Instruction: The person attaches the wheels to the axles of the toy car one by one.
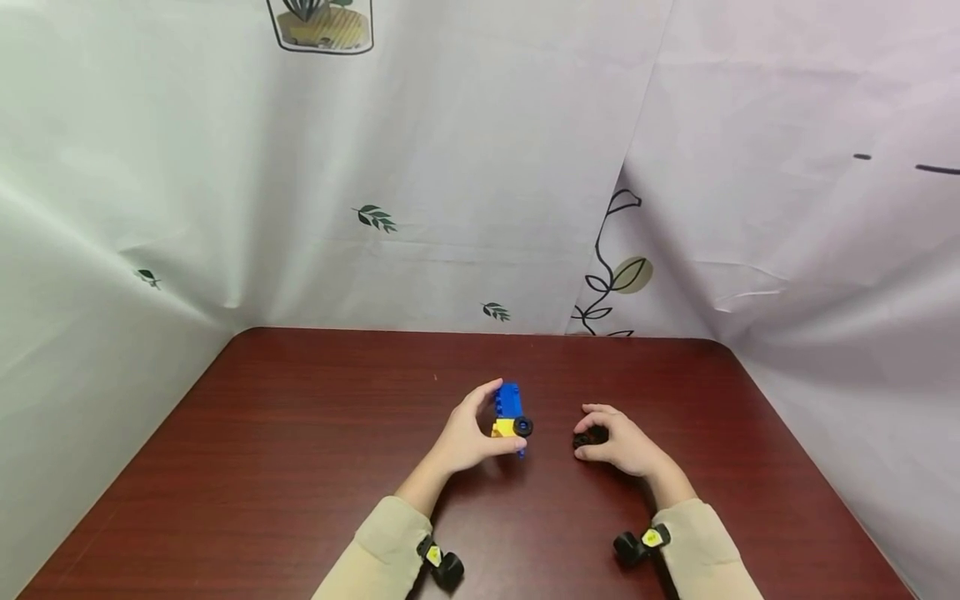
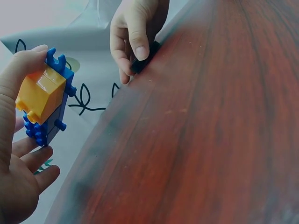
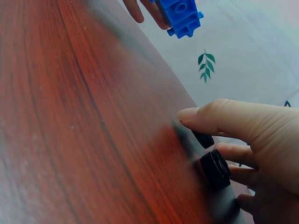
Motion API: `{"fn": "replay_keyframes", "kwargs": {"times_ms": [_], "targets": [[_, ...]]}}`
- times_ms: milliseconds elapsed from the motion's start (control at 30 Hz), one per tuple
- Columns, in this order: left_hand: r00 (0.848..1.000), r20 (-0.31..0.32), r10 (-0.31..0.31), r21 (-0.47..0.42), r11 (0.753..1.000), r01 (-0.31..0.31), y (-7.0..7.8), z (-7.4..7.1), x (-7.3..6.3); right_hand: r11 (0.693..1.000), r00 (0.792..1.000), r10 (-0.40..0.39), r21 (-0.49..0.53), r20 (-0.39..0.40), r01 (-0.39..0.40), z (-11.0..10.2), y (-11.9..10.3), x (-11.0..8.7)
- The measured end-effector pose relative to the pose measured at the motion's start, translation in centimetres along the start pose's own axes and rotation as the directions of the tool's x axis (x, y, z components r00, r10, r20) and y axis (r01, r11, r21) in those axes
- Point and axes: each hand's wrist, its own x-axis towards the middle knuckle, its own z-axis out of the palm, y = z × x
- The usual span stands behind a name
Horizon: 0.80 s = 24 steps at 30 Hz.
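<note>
My left hand (image 1: 467,435) grips a toy truck (image 1: 508,405) built from blue and yellow blocks, held up over the table between thumb and fingers. A black wheel (image 1: 522,427) is fitted on one side of it. Bare blue axle pegs (image 2: 60,125) stick out on the side seen from the left wrist. To the right, low at the tabletop, my right hand (image 1: 626,443) pinches a loose black wheel (image 3: 203,139) between thumb and fingers. Another black wheel (image 3: 216,170) stands on the table close beside those fingers. The truck's blue underside (image 3: 182,16) shows in the right wrist view.
The dark red-brown wooden table (image 1: 300,467) has rounded far corners. A pale cloth (image 1: 450,150) with printed leaves hangs behind it and along both sides. Each sleeve carries a small black wrist camera (image 1: 448,571).
</note>
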Motion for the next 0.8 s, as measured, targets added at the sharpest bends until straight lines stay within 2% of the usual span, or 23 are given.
{"fn": "replay_keyframes", "kwargs": {"times_ms": [400, 533, 633, 800], "targets": [[1.0, -0.008, -0.018, 0.014, 1.0, 0.018, -0.3, -0.1, -0.1, 1.0, 0.992, 0.024, 0.0, -0.121, -0.024, 0.5, -0.3, 0.4], [1.0, 0.004, -0.019, 0.006, 1.0, 0.019, 1.3, -0.4, -0.6, 0.998, 0.985, 0.053, -0.013, -0.165, -0.056, 0.6, -0.6, 0.5], [0.999, 0.018, -0.027, 0.01, 1.0, 0.027, 1.5, -0.4, -0.5, 0.996, 0.978, 0.084, -0.016, -0.192, -0.089, 0.6, -1.0, 0.6], [0.999, 0.027, -0.033, 0.021, 0.999, 0.033, -0.2, 0.0, 0.1, 0.992, 0.969, 0.118, -0.01, -0.216, -0.123, 0.7, -1.7, 0.9]]}}
